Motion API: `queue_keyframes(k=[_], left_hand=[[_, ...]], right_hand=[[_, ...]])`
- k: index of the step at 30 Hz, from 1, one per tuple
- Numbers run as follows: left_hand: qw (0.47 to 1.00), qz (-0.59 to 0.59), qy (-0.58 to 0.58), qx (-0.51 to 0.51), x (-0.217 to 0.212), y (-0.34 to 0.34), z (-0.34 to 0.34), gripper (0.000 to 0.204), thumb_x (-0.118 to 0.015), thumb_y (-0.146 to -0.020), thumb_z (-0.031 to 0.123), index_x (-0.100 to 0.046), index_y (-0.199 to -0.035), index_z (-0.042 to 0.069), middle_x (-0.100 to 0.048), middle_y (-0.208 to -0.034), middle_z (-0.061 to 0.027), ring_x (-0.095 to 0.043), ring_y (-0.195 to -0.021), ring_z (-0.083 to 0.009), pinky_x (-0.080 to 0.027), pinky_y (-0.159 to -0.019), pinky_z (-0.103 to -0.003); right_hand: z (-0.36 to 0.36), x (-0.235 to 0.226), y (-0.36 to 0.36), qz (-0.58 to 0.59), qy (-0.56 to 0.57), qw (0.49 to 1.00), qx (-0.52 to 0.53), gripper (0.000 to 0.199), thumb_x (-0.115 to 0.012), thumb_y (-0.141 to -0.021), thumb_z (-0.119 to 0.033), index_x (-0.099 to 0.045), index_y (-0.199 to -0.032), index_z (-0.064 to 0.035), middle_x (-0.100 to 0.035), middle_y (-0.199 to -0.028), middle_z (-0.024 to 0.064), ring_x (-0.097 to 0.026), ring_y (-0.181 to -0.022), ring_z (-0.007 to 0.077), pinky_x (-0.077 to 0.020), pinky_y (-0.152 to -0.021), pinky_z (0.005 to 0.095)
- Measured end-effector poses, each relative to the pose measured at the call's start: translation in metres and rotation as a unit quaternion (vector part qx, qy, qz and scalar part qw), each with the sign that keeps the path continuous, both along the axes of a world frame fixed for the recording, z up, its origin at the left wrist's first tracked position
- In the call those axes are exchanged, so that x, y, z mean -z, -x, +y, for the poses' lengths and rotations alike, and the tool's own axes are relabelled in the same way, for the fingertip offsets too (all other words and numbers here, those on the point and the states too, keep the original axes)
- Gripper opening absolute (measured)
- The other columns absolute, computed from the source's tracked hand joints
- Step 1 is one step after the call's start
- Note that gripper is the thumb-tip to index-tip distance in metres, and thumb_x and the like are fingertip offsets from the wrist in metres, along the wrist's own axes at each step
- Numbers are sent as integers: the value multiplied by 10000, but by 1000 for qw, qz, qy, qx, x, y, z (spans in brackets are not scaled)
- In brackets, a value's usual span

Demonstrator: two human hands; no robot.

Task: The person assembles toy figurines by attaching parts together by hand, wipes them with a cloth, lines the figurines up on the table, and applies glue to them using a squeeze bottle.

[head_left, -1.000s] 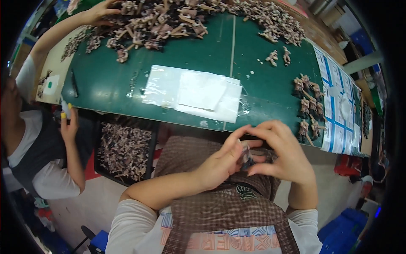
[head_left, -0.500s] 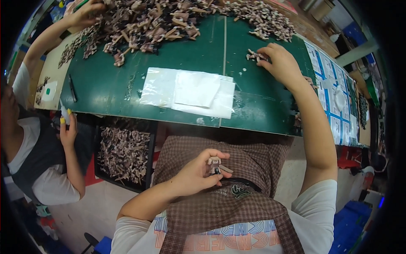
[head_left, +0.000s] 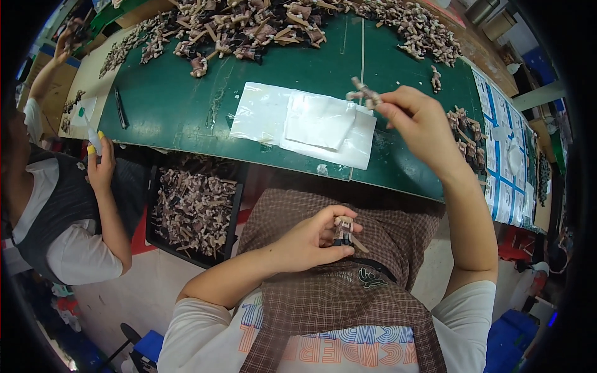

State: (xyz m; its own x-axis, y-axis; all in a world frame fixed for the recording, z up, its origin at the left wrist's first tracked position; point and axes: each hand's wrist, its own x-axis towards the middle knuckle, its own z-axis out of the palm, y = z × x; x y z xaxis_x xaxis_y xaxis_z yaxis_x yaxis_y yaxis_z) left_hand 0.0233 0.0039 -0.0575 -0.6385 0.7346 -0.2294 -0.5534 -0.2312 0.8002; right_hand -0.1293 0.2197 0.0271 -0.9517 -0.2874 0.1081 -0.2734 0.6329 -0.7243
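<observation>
In my left hand (head_left: 305, 241), above my lap, is a small figurine (head_left: 343, 231) with a pinkish body, dark lower part and a flat tan stick-like piece jutting from it. My right hand (head_left: 418, 118) is raised over the table, thumb and fingers pinching a small pale-and-brown figure piece (head_left: 367, 94) near the white sheets. A similar figure piece (head_left: 436, 79) lies alone on the green top beyond that hand. Right of it, more figurines (head_left: 466, 137) lie grouped by the table's right side.
White sheets (head_left: 320, 121) lie on the green table (head_left: 186, 105). Heaps of figurines (head_left: 255, 28) and smaller pieces (head_left: 426, 37) cover its far side. A black crate (head_left: 238, 211) of figurines stands lower left. A co-worker (head_left: 68, 199) at left holds a yellow-tipped white tool (head_left: 94, 142).
My right hand has lifted a figure piece off the table and brought it left, toward the sheets. The left hand still holds its figurine. The co-worker's far hand now holds a dark cluster.
</observation>
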Motion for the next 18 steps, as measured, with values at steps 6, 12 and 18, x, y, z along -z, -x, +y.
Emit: queue_keyframes(k=[6, 12, 18], left_hand=[[993, 45, 93, 49, -10, 6, -16, 666, -649, -850, -61, -358, -1429, 89, -531, -1304, -96, -524, -1195, -170, -440, -990, -311], [993, 64, 57, -79, -12, 1, -26, 676, -686, -849, -7, -355, -1433, 76, -532, -1211, -31, -541, -1045, -106, -480, -839, -255], [995, -49, -29, -84, -19, 6, -28, 703, -643, -849, -84, -322, -1455, 70, -515, -1262, -49, -538, -1118, -125, -471, -938, -273]], right_hand=[[-38, 0, -8, 71, -89, 991, -71, 150, -644, -845, -120, -700, -912, 1, -616, -815, 117, -625, -722, 292, -495, -660, 371], [-49, 14, -4, 157, -162, 969, -102, 121, -636, -844, -131, -703, -852, -31, -609, -819, 100, -627, -766, 301, -508, -688, 391], [-45, 9, -7, 109, -182, 971, -108, 127, -628, -850, -130, -698, -873, -25, -612, -833, 96, -625, -772, 303, -506, -696, 396]])
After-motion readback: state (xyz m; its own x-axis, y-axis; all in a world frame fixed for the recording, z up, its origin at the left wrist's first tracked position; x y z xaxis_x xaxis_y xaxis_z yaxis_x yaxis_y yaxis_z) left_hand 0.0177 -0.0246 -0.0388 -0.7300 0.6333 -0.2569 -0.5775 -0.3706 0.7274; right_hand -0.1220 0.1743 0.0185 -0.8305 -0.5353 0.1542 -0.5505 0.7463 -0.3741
